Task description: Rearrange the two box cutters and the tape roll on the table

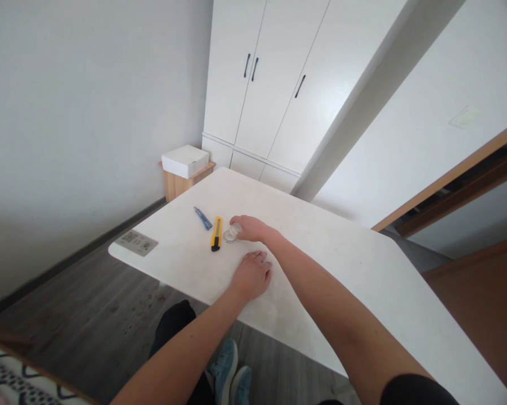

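Tabletop (pixel 321 247) with right hand (pixel 250 228) pinching a clear round object (pixel 235 229) just right of a yellow cutter (pixel 216 233); a blue cutter (pixel 203 218) lies farther left. Left hand (pixel 252 275) rests nearer the edge; whether its curled fingers enclose anything cannot be told.

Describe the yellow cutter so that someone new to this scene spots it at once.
On the white table, find the corner with the grey sticker, then look right. The yellow cutter lies between the blue cutter and the clear round item at the right hand. Its bright yellow body and black end set it apart.
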`<state>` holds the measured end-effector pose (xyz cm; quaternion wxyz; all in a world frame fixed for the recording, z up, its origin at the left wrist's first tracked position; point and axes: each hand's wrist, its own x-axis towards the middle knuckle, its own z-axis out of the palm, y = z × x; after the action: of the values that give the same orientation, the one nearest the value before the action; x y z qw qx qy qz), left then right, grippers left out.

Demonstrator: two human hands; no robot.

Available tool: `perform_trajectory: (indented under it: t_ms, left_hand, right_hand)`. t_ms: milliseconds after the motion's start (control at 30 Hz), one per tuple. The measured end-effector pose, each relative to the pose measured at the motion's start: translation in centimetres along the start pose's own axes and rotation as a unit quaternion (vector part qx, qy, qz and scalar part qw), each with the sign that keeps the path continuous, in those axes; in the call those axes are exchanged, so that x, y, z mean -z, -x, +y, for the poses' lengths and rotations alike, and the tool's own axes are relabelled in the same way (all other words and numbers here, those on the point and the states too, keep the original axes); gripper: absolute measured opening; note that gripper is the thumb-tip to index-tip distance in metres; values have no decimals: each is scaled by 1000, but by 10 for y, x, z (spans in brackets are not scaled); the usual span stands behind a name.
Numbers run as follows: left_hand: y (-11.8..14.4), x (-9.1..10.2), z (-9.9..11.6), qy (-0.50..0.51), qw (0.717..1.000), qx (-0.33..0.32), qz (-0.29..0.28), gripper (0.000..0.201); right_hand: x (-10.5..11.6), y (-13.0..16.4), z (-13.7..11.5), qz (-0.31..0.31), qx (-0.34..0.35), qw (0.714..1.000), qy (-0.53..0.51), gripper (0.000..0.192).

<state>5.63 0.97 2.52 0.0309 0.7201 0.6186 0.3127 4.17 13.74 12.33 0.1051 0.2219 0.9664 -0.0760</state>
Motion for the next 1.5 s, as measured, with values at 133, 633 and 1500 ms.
perform_trajectory:
  t_ms: [133, 633, 1500]
  left_hand:
    - [-1, 3, 1, 12, 1000, -1, 0, 20]
    - [0, -4, -1, -1, 1000, -3, 15, 26]
    - [1, -21, -10, -18, 1000, -17, 15, 39]
  right_hand:
    - [2, -4, -13, -11, 18, 999, 28, 51]
    - [-8, -10, -37, -55, 14, 993, 99, 44]
    - [-14, -23, -43, -76, -3, 990, 121, 45]
